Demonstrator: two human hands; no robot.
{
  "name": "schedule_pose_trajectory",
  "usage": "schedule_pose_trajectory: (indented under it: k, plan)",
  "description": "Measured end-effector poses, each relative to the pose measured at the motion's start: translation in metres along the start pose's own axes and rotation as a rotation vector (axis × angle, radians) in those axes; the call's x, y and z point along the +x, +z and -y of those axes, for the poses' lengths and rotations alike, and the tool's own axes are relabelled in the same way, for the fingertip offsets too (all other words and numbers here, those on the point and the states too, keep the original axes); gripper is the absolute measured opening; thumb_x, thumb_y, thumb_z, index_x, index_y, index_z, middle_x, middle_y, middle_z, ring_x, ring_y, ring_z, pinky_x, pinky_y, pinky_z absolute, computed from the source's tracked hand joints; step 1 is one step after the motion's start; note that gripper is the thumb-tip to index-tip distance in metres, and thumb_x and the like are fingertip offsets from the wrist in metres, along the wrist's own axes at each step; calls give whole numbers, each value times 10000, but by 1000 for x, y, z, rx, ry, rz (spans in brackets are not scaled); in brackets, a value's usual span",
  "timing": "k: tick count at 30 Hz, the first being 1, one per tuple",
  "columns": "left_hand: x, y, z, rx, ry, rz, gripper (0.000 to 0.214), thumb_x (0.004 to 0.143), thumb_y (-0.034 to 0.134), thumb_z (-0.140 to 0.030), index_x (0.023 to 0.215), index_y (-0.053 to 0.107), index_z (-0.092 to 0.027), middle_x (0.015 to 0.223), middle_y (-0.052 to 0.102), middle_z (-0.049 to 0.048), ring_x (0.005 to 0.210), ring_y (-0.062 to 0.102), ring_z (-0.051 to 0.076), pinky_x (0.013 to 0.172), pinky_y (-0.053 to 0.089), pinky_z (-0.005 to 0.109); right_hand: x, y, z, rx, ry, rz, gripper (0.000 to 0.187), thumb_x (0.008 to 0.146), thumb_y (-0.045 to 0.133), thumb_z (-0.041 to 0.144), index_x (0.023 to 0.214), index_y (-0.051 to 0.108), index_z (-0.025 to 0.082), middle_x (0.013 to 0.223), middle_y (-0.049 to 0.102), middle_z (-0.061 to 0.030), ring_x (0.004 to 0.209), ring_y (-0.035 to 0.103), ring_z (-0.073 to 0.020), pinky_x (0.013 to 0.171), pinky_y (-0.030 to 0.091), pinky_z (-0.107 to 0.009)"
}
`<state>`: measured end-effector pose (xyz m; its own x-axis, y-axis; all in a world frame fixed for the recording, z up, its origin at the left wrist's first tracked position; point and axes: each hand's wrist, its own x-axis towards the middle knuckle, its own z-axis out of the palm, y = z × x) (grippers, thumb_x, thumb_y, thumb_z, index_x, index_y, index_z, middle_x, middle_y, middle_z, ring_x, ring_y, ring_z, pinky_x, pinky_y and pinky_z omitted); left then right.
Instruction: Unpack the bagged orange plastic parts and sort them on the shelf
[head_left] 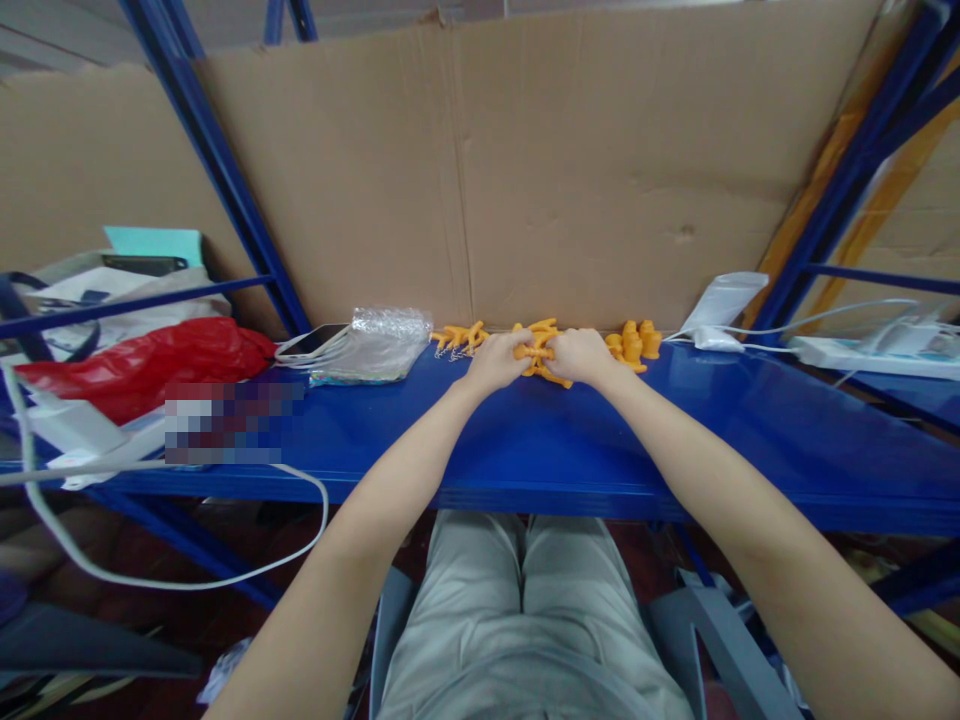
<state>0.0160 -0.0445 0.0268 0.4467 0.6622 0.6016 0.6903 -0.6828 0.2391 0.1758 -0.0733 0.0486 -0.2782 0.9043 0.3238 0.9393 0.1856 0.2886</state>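
Observation:
Both my hands are together over the back of the blue table. My left hand (496, 361) is closed on one end of a small orange plastic piece (534, 352), and my right hand (584, 355) grips its other end. The piece bridges the gap between my fingers; its exact kind is too small to make out. Just behind and below it lie more orange parts (553, 375), partly hidden by my hands. Branching orange parts with thin metal-looking bits (457, 338) rest left of my left hand. Rounded orange pieces (631, 342) stand right of my right hand.
A cardboard sheet (562, 170) walls off the back of the blue table (525, 450). On the left are a clear plastic packet (382, 350), a phone (316, 340), a red plastic bag (165, 365) and a white cable (326, 510). White chargers (716, 338) and a power strip (870, 355) lie right.

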Motion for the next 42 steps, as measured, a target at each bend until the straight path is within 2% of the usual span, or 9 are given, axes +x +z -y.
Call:
schedule_pose_trajectory:
  k: [5,11,15,18,21,25,28,32,42]
  plan:
    - [3,1,-4,-145,-73,-16,107,723,634,-75,766,633,-173,699,630,-29,743,615,153,757,482,288,-2,-1,0,-18,3,-6,412,945,422,311,1088,750,106,1031,751,-207,1047,705,-294,833,507,-332]
    - [1,-6,-15,-448,-382,155,146,782,695,-123,775,556,-164,545,510,-83,458,473,63,549,448,232,-1,0,2,-37,-35,-2,387,943,445,298,1087,745,100,1027,751,-208,1031,709,-304,820,499,-339]
    - [-2,-5,-16,-467,-449,214,177,797,706,-137,756,537,-168,515,475,-100,424,434,46,514,419,207,2,6,3,-26,-45,5,390,933,478,325,1084,747,86,1022,747,-227,1025,712,-316,817,508,-348]
    - [-2,0,-12,-297,-347,163,152,782,708,-157,724,568,-172,534,515,-71,519,535,95,585,457,240,2,9,2,-17,-47,-1,396,940,466,325,1094,745,89,1016,749,-224,1024,714,-309,822,510,-342]
    - [-3,3,-8,-82,-182,65,52,770,687,-161,780,646,-192,697,658,-11,739,656,175,710,493,285,0,10,-3,17,-22,-24,386,935,451,301,1114,739,118,1040,754,-192,1024,714,-294,825,509,-339]
    - [-6,2,-7,121,-75,19,177,833,608,-186,980,697,-230,931,735,36,948,690,240,818,507,336,-1,8,-8,73,21,-12,390,917,475,367,1108,746,161,1009,766,-153,1003,718,-278,817,507,-322]
    - [-7,0,-8,192,-33,15,225,857,574,-184,1038,696,-238,1032,736,50,1018,684,249,852,510,345,0,7,-10,105,15,5,396,911,477,387,1093,754,171,1007,768,-143,991,720,-275,805,507,-312]
    - [-6,1,-8,187,-58,25,233,850,580,-181,1039,701,-242,970,741,35,986,690,245,852,516,349,2,8,-10,101,-3,32,384,907,481,364,1082,760,166,1014,766,-148,991,722,-281,807,509,-315]
    - [1,8,3,-62,-46,-20,160,756,622,-89,857,683,-197,824,712,-10,811,660,180,825,519,332,5,10,-8,-9,7,0,388,911,472,311,1082,759,116,996,757,-192,1010,715,-303,834,512,-334]
